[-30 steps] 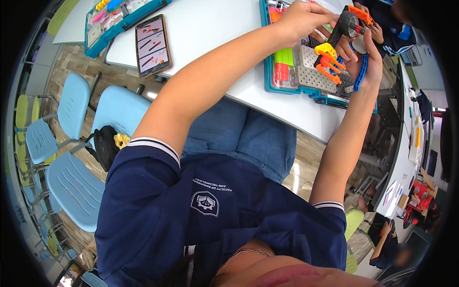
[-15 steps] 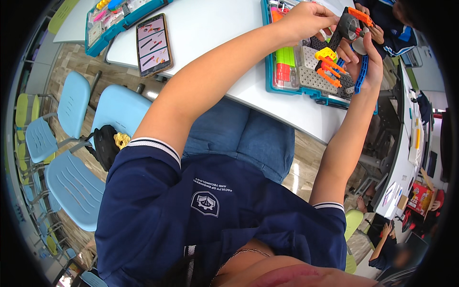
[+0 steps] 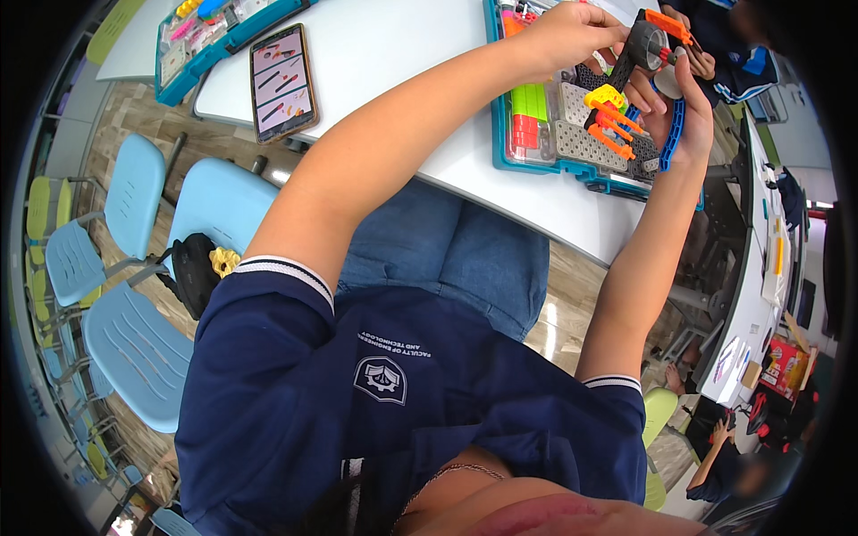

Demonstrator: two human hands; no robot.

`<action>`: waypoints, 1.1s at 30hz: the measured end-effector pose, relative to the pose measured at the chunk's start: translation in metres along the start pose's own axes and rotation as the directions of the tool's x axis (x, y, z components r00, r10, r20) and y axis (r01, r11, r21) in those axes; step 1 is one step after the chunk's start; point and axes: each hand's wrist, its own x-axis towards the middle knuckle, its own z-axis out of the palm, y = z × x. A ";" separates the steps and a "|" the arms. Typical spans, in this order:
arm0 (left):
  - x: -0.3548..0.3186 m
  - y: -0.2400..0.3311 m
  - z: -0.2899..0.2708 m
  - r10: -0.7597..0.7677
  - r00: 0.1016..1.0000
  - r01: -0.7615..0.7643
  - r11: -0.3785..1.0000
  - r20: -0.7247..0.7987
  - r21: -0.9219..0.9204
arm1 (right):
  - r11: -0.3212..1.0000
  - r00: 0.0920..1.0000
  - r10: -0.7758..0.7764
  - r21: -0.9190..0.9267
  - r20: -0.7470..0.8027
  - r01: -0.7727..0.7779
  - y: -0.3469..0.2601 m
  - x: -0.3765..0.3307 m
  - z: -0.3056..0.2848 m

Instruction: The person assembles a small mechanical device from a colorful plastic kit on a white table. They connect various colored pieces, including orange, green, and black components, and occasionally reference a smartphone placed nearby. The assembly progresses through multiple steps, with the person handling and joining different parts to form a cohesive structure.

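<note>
Nearest the camera, a dark blue shirt [image 3: 393,402] with white-trimmed sleeves is seen, and blue jeans [image 3: 456,259] below the table edge. Both bare forearms are stretched forward over the white table [image 3: 402,54].

A small toy assembly [image 3: 639,76] of black, orange, yellow and blue plastic parts is held up between the two hands, above the far right part of a teal parts tray [image 3: 559,165]. The left hand [image 3: 572,31] is curled around the upper left side of the assembly, its fingers closed on the black part. The right hand [image 3: 675,116] is cupped under and behind the assembly, with the fingers partly bent; a curved blue strip [image 3: 673,134] is lying against its palm and the thumb is pressed to the parts. Exactly how tightly the right fingers are closed cannot be told.

In the tray, green and red pieces [image 3: 527,112] and grey perforated plates [image 3: 581,143] are laid in compartments. Further left on the table, a phone [image 3: 282,80] with a lit screen is lying flat, and beyond it a second teal tray [image 3: 219,31] of coloured pieces is placed. Light blue chairs [image 3: 134,268] are standing on the floor to the left. Beyond the assembly, another person's hands [image 3: 702,58] are seen at the table.
</note>
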 end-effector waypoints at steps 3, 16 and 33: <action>0.001 -0.002 -0.001 0.009 1.000 -0.008 0.999 0.014 -0.032 | 1.000 1.000 -0.010 -0.011 -0.008 0.009 0.000 -0.001 -0.002; -0.002 0.003 0.003 -0.028 1.000 0.027 0.997 0.000 -0.072 | 0.999 1.000 -0.009 -0.032 -0.022 0.009 0.000 -0.001 -0.004; -0.273 0.107 -0.077 0.701 0.710 0.255 -0.161 -0.072 0.953 | 0.998 0.999 -0.039 -0.041 0.023 0.040 -0.002 0.001 -0.021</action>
